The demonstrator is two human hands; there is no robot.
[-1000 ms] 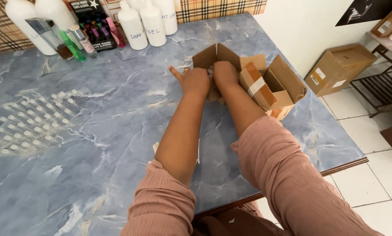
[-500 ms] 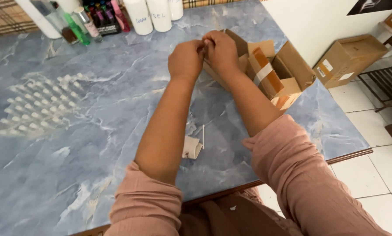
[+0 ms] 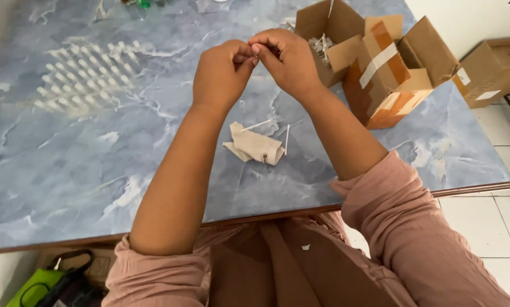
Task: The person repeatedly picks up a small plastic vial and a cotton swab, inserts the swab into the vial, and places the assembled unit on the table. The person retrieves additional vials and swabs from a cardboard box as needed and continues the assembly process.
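My left hand (image 3: 221, 74) and my right hand (image 3: 286, 57) meet fingertip to fingertip above the blue marbled table (image 3: 95, 165). Both pinch a tiny part between them; it is too small to make out. Just right of my hands stands an open brown cardboard box (image 3: 374, 62) with small white pieces inside. Below my hands on the table lies a crumpled beige cloth pouch (image 3: 255, 146) with two thin white sticks (image 3: 286, 139) beside it.
Rows of several small white caps (image 3: 84, 74) stand upright at the left of the table. A second cardboard box (image 3: 494, 68) sits on the tiled floor at the right. A green bag (image 3: 36, 284) lies under the table's front edge.
My hands have come out of the open box and risen toward me, now pinched together. The view has tilted down, so the bottles at the back have left the frame.
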